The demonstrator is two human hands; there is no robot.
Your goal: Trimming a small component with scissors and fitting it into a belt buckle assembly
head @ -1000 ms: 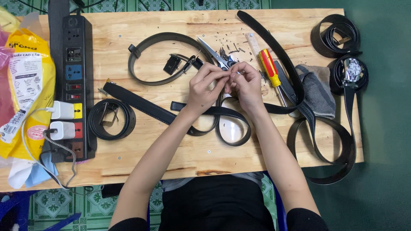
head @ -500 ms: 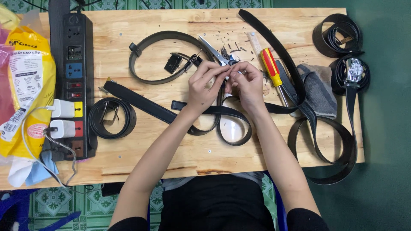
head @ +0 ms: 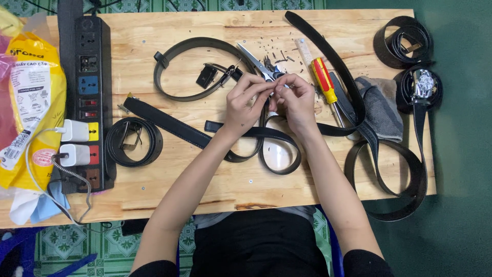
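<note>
Both hands meet mid-table, above black belt loop [head: 279, 154]. Left hand [head: 245, 105] and right hand [head: 296, 102] pinch small part between fingertips [head: 270, 88]; too tiny to tell what it is. Fingers curled tight, grasping, none released. Scissors [head: 254, 60] lie just behind knuckles, red-yellow screwdriver [head: 324, 82] just right of them. Part looks light, hard, easily dropped — fingertip pinch suits it. Belt beneath: limp, floppy strap, smooth face; best taken near its end, not mid-loop. Power strip [head: 89, 97] well off left.
</note>
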